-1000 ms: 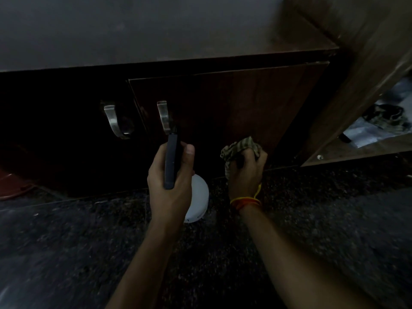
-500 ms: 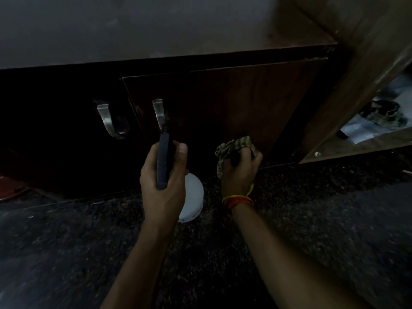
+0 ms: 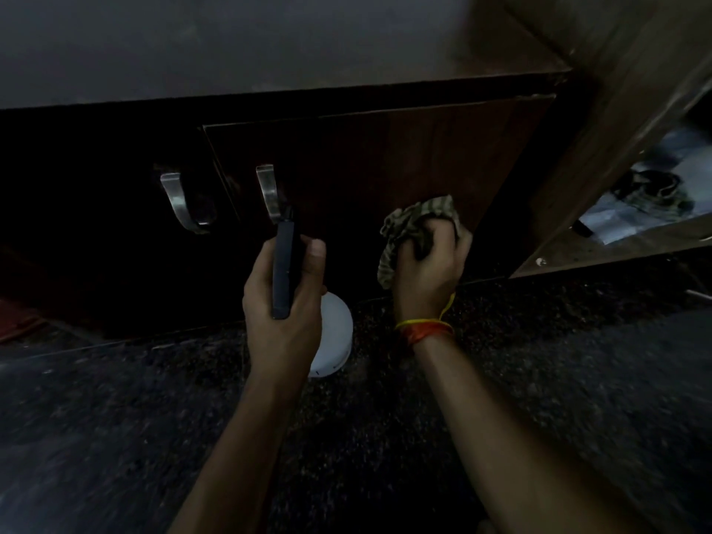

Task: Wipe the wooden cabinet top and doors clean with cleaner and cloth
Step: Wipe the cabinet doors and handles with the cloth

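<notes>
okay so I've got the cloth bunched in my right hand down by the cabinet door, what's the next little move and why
Probably sweep the cloth leftward along the door toward its handle. The right hand has it bunched against the door's lower right corner, so most of the panel lies to its left. The left hand holds the spray bottle, so only the right is free to wipe.

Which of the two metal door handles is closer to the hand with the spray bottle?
The right handle, just above the left hand; the left handle sits apart, on the darker door.
</notes>
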The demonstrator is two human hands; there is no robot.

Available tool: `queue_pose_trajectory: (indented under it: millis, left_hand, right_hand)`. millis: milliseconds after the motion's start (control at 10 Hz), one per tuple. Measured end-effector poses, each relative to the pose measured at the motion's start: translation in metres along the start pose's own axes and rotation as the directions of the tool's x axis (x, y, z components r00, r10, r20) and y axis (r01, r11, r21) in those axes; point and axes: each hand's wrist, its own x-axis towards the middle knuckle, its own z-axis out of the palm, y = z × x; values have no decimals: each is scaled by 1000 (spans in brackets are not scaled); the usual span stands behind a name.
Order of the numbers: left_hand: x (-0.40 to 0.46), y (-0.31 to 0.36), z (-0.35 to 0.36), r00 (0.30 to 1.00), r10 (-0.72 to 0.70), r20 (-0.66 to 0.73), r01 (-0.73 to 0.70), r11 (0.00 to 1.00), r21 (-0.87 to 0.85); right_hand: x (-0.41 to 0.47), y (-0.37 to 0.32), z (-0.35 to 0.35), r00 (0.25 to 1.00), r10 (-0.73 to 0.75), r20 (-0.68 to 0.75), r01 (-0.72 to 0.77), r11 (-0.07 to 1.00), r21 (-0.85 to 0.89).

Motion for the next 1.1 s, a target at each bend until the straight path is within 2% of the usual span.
queue_pose_trajectory:
  millis: [100, 200, 300, 400, 500, 600, 700, 800, 900, 1000, 1100]
  left_hand:
    - [0, 0, 2, 1000, 14, 4, -14, 1000, 3]
    - [-2, -2, 1, 1000, 4, 3, -4, 1000, 8]
    - [-1, -4, -1, 1000, -26, -7, 26, 999, 27]
    - [-1, -3, -2, 1000, -27, -2, 27, 999, 29]
    - [0, -4, -3, 1000, -17, -1, 17, 999, 35]
    - [2, -4, -5, 1000, -19, 0, 19, 999, 35]
    - [3, -6, -10, 1000, -20, -8, 21, 999, 48]
    - [1, -9, -18, 1000, -18, -19, 19, 998, 54]
    - [0, -12, -26, 998, -37, -41, 38, 998, 43]
    - [0, -13, -36, 998, -29, -55, 32, 998, 51]
    - [1, -12, -44, 998, -40, -57, 45, 996, 73]
  right_hand:
    - [-6, 8, 1, 999, 43, 25, -42, 999, -25]
    - [-11, 25, -1, 983, 139, 117, -130, 988, -79]
    - [-6, 28, -6, 977, 174, 126, -161, 981, -105]
    - [7, 18, -7, 991, 126, -33, -127, 991, -29]
    - [11, 18, -8, 993, 100, -65, -102, 995, -15]
    - [10, 33, -5, 981, 181, -73, -183, 983, -30]
    - [7, 53, -1, 932, 349, -103, -353, 935, -27]
    - [-1, 66, 10, 862, 498, -94, -499, 867, 23]
    - [-9, 66, 23, 782, 623, -28, -609, 773, 178]
    - [-31, 63, 41, 582, 767, 270, -805, 591, 55]
    - [-54, 54, 58, 398, 816, 418, -907, 420, 44]
